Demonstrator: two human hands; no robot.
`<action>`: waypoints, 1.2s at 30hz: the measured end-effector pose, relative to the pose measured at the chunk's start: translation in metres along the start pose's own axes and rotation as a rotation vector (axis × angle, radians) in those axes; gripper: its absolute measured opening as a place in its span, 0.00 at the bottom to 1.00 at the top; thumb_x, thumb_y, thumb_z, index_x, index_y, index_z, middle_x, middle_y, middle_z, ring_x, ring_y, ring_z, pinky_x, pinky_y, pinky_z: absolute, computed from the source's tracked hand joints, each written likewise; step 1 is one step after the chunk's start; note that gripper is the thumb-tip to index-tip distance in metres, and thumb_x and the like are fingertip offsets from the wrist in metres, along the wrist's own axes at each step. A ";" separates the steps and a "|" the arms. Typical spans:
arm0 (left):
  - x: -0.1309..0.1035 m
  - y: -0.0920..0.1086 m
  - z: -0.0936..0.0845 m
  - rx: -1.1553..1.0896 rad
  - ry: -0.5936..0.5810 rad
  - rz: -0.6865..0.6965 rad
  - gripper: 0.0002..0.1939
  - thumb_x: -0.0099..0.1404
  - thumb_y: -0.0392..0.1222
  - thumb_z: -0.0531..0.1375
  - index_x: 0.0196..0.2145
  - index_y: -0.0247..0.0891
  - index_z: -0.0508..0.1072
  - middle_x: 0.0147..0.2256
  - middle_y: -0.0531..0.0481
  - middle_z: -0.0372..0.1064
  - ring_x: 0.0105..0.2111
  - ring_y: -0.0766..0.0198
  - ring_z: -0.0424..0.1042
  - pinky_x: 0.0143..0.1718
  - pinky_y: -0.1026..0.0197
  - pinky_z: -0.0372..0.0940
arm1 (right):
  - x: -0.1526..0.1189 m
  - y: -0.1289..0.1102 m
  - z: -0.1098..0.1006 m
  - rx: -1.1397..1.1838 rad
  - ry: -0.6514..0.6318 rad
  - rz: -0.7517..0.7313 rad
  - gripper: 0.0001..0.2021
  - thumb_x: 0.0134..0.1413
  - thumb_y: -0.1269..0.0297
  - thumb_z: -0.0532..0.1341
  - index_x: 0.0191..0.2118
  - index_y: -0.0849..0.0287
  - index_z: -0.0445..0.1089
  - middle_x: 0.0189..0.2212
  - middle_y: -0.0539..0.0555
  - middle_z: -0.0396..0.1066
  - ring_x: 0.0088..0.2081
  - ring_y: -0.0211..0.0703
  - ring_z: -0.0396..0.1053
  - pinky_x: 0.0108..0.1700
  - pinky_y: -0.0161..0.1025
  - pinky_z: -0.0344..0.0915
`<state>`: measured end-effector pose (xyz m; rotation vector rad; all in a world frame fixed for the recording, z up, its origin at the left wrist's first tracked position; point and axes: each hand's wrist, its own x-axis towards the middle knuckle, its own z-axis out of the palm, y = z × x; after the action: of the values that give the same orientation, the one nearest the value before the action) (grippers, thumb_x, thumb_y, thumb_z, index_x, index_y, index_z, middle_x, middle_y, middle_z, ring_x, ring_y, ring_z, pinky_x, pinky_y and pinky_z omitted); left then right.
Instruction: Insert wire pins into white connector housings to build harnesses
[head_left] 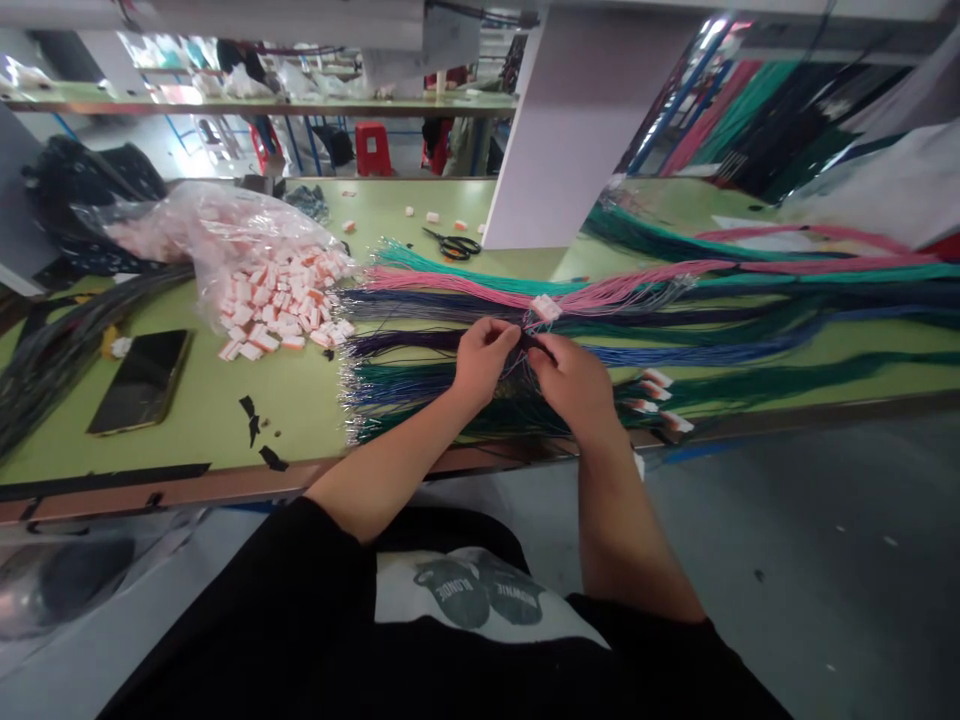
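My left hand (pixel 484 362) and my right hand (pixel 568 380) meet over the wires, thumbs and fingers closed. Pinched between them is a short piece of black tape (pixel 528 342), wrapped at least partly around thin wires. Just beyond the fingertips, a white connector housing (pixel 546 308) rests on the pink wires (pixel 465 287). Bundles of green, blue and dark wires run left to right beneath my hands, with bare metal terminals (pixel 351 390) at their left ends. Several white-and-orange connectors (pixel 657 392) lie beside my right wrist. My palms hide part of the wires.
A plastic bag (pixel 217 225) spills a heap of white-and-orange housings (pixel 285 300). Left of it lie a phone (pixel 142 382) and dark cables (pixel 82 320). Black-handled scissors (pixel 454 245) lie near a pillar (pixel 577 130). Black scraps (pixel 253 420) are near the table's front edge.
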<state>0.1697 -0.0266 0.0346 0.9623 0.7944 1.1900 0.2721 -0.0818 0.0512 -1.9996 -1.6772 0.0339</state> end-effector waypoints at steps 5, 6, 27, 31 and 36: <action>-0.001 0.004 -0.002 0.051 -0.018 0.030 0.09 0.57 0.29 0.58 0.21 0.35 0.66 0.18 0.59 0.57 0.20 0.73 0.55 0.26 0.67 0.52 | 0.003 0.007 0.004 0.050 -0.004 -0.006 0.19 0.59 0.56 0.49 0.47 0.56 0.71 0.41 0.59 0.74 0.40 0.54 0.69 0.38 0.44 0.61; -0.002 0.005 -0.003 0.078 -0.030 0.059 0.09 0.57 0.28 0.59 0.21 0.34 0.66 0.18 0.59 0.58 0.21 0.73 0.55 0.26 0.68 0.52 | 0.006 0.010 0.007 0.064 0.001 -0.027 0.19 0.59 0.57 0.49 0.46 0.56 0.72 0.39 0.59 0.74 0.39 0.52 0.69 0.38 0.43 0.61; 0.021 0.003 -0.017 -0.336 -0.471 -0.356 0.09 0.56 0.25 0.58 0.25 0.35 0.62 0.13 0.63 0.49 0.10 0.77 0.48 0.14 0.71 0.39 | 0.034 -0.004 0.030 1.439 -0.006 0.069 0.08 0.30 0.67 0.66 0.24 0.55 0.69 0.29 0.49 0.72 0.37 0.43 0.70 0.48 0.44 0.66; 0.019 0.011 -0.024 -0.259 -0.549 -0.227 0.09 0.50 0.26 0.58 0.27 0.36 0.63 0.17 0.60 0.57 0.14 0.75 0.55 0.16 0.70 0.44 | 0.031 -0.004 0.017 1.283 0.087 0.060 0.07 0.34 0.63 0.66 0.23 0.56 0.68 0.27 0.48 0.70 0.36 0.42 0.69 0.47 0.43 0.65; 0.014 0.020 -0.027 0.075 -0.534 0.011 0.08 0.50 0.31 0.62 0.25 0.35 0.63 0.21 0.59 0.59 0.21 0.74 0.58 0.25 0.68 0.53 | 0.022 0.001 -0.001 0.672 0.189 -0.122 0.08 0.38 0.60 0.65 0.27 0.57 0.73 0.32 0.52 0.72 0.39 0.47 0.69 0.47 0.46 0.63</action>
<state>0.1409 -0.0057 0.0424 1.2745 0.4067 0.8549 0.2789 -0.0619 0.0586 -1.3534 -1.4150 0.3121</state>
